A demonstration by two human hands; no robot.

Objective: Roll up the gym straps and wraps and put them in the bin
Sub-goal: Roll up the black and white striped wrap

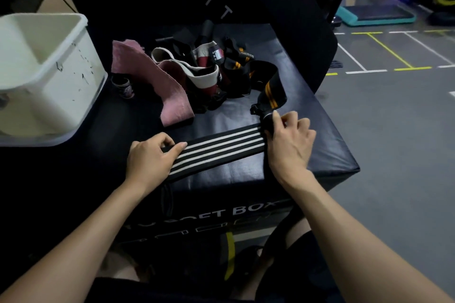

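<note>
Both hands (221, 152) hold striped wrap (216, 149); roll hidden.

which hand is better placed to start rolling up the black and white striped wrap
The right hand: its fingers already curl over the far end of the striped wrap, where a small roll seems started. The left hand holds the near end against the black box, better for anchoring.
</note>
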